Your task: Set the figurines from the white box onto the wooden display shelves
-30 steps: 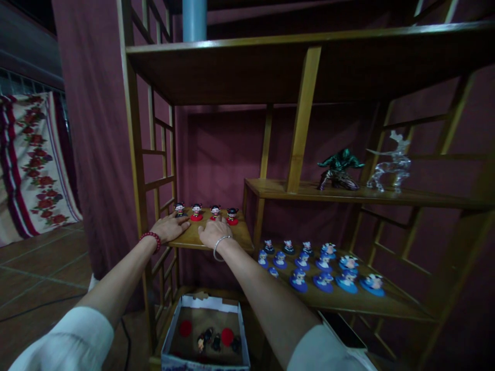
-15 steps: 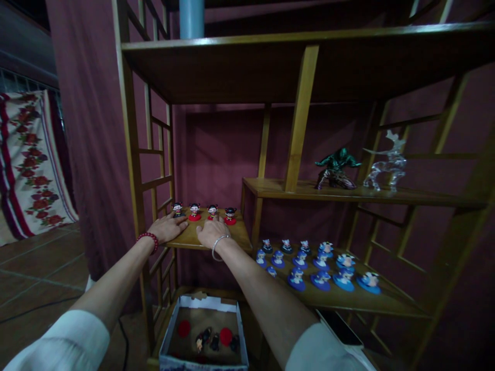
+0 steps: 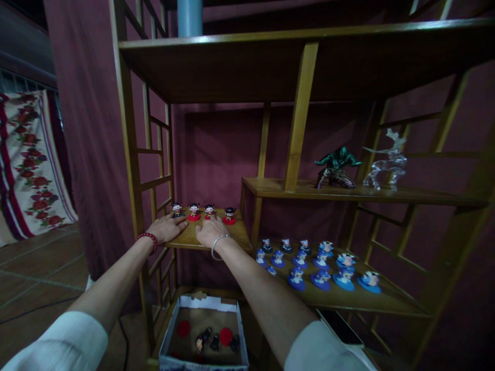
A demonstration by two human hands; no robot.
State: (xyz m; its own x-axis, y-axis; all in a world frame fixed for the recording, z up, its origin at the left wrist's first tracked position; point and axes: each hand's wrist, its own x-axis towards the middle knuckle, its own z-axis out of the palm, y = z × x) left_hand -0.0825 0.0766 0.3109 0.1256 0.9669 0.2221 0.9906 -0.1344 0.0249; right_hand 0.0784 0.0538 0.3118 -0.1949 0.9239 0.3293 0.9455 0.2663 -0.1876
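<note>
Both hands lie flat on a small wooden shelf, just short of a row of four red-based figurines.

The figurines' faces are too small to read, and the left hand (image 3: 167, 227) partly covers the base of the leftmost one; whether its fingertips touch it cannot be told. The left hand and the right hand (image 3: 211, 231) rest palm down with fingers spread, gripping nothing. The figurines (image 3: 203, 211) stand upright side by side along the back of the shelf (image 3: 235, 234), at 12 o'clock from the hands. At 3 o'clock a lower shelf carries rows of blue figurines (image 3: 320, 265). At 1 o'clock stand a green figure (image 3: 337, 166) and a glass deer (image 3: 386, 162). At 6 o'clock, between the forearms, an open box (image 3: 204, 332) holds dim red discs and dark pieces.
</note>
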